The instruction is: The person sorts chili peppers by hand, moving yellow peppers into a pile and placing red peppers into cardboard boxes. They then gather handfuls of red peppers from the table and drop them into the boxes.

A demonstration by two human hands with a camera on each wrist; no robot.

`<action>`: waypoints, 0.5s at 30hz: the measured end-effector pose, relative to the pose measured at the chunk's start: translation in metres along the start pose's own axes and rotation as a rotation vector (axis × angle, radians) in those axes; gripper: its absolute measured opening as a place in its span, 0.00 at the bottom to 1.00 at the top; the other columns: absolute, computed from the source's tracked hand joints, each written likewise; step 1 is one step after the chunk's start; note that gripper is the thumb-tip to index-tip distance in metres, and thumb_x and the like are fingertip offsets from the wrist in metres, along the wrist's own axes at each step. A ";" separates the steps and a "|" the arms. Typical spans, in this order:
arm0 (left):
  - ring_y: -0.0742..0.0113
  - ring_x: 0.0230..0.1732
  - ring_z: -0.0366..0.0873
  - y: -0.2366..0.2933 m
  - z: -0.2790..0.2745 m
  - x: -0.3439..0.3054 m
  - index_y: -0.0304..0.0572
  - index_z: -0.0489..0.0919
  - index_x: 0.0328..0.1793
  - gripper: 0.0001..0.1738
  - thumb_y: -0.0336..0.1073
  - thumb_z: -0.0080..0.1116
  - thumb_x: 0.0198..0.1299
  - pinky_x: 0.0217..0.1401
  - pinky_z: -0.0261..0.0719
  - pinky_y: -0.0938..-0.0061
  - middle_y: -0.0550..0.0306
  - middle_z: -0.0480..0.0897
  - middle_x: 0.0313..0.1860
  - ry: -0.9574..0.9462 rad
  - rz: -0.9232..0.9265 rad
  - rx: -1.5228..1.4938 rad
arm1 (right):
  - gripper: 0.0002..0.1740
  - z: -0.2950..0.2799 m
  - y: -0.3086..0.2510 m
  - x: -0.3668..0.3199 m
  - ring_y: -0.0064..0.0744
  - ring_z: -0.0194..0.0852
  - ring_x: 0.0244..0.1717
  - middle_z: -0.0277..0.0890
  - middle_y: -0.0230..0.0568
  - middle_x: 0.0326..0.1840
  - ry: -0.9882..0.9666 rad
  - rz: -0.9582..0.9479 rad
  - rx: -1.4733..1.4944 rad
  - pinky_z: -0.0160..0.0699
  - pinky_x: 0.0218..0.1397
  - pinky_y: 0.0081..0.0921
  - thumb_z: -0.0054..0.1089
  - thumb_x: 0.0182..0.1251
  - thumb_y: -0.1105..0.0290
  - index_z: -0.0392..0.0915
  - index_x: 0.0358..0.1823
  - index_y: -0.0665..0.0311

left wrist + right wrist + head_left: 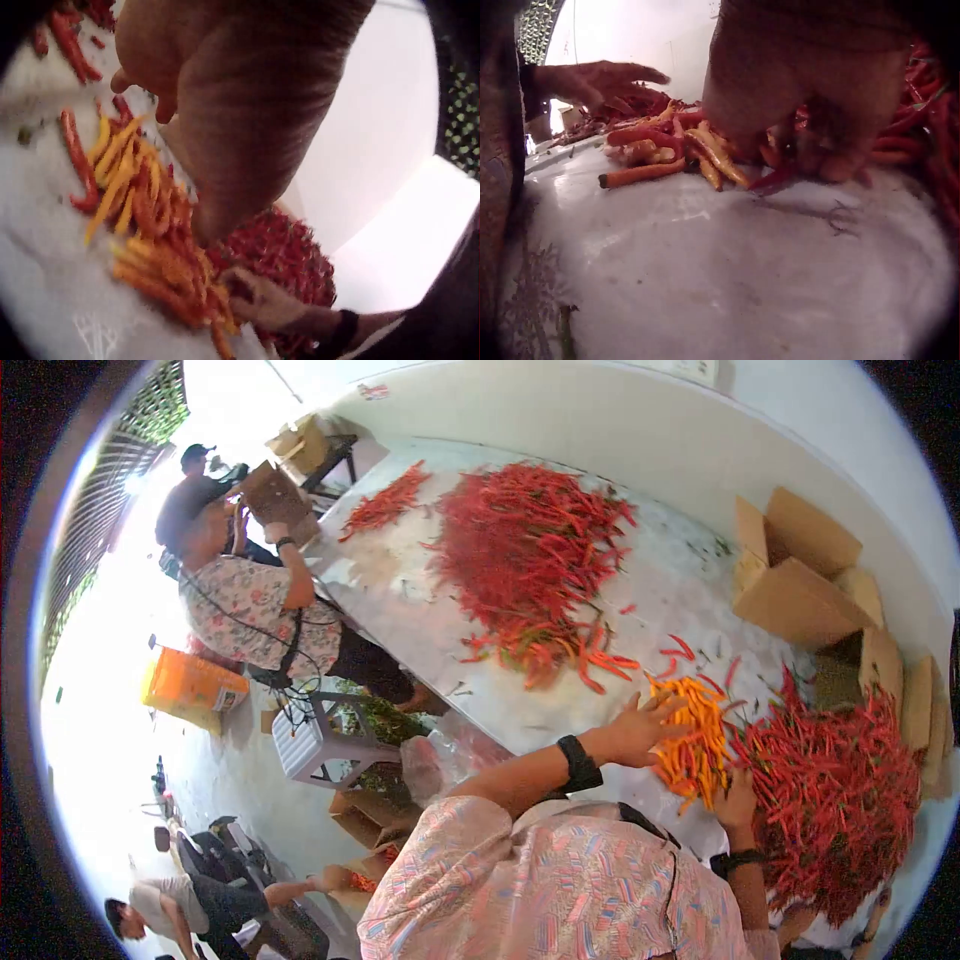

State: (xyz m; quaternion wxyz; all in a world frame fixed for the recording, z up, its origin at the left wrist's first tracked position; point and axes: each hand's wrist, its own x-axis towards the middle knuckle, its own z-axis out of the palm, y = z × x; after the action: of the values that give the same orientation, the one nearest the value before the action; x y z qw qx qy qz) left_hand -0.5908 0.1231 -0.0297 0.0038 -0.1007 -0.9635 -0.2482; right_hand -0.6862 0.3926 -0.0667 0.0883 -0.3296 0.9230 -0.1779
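Note:
A heap of orange and yellow chillies (690, 745) lies on the white table (400, 600), next to a large mound of red chillies (835, 790). My left hand (645, 722) hovers over the orange heap's left edge with fingers stretched out, holding nothing. In the right wrist view the left hand (604, 79) is above the orange chillies (675, 154). My right hand (737, 798) sits between the orange heap and the red mound. In the right wrist view its fingers (832, 150) curl down into the chillies. Both wrists wear black bands.
A bigger spread of red chillies (525, 545) covers the table's middle, with a small one (385, 505) beyond. Cardboard boxes (800, 580) stand at the right wall. Another person (250, 600) works at the table's left side, by a white stool (315, 740) and an orange container (190, 685).

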 end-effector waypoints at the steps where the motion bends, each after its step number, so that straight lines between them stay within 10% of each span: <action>1: 0.47 0.71 0.45 -0.014 -0.012 -0.006 0.58 0.64 0.65 0.38 0.47 0.62 0.43 0.64 0.48 0.39 0.49 0.55 0.68 0.232 0.032 0.071 | 0.20 0.002 0.002 0.000 0.59 0.65 0.46 0.65 0.55 0.46 0.017 -0.017 -0.035 0.68 0.45 0.47 0.52 0.50 0.70 0.65 0.46 0.65; 6: 0.47 0.63 0.61 -0.099 -0.215 -0.068 0.31 0.61 0.63 0.36 0.37 0.58 0.47 0.65 0.59 0.60 0.37 0.64 0.61 0.816 -0.430 0.057 | 0.21 0.013 0.014 -0.003 0.59 0.64 0.47 0.64 0.58 0.46 0.075 -0.093 -0.068 0.66 0.47 0.48 0.51 0.50 0.70 0.63 0.48 0.67; 7: 0.47 0.55 0.70 -0.126 -0.247 -0.083 0.31 0.63 0.61 0.33 0.37 0.57 0.49 0.57 0.67 0.60 0.37 0.72 0.53 1.020 -0.508 0.397 | 0.22 0.009 0.009 -0.005 0.60 0.63 0.49 0.64 0.59 0.47 0.025 0.005 -0.083 0.66 0.48 0.48 0.51 0.50 0.70 0.63 0.49 0.67; 9: 0.49 0.32 0.75 -0.174 -0.331 -0.122 0.31 0.73 0.38 0.18 0.39 0.58 0.46 0.39 0.71 0.61 0.43 0.77 0.30 1.109 -0.671 0.017 | 0.23 0.009 0.006 -0.001 0.62 0.60 0.54 0.62 0.62 0.51 -0.054 0.184 -0.006 0.65 0.52 0.46 0.51 0.50 0.69 0.62 0.50 0.68; 15: 0.58 0.29 0.74 -0.156 -0.367 -0.150 0.35 0.74 0.33 0.10 0.36 0.55 0.51 0.33 0.70 0.66 0.48 0.77 0.27 1.232 -0.528 0.059 | 0.21 0.013 -0.002 -0.001 0.54 0.67 0.49 0.68 0.52 0.50 0.128 0.112 -0.066 0.70 0.48 0.43 0.48 0.54 0.62 0.69 0.51 0.57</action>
State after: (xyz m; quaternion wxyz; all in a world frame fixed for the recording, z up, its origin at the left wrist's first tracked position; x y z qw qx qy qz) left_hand -0.4902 -0.2150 0.2086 0.4951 0.2986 -0.7838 -0.2266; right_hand -0.6811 0.3886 -0.0776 0.0280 -0.2682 0.9491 -0.1629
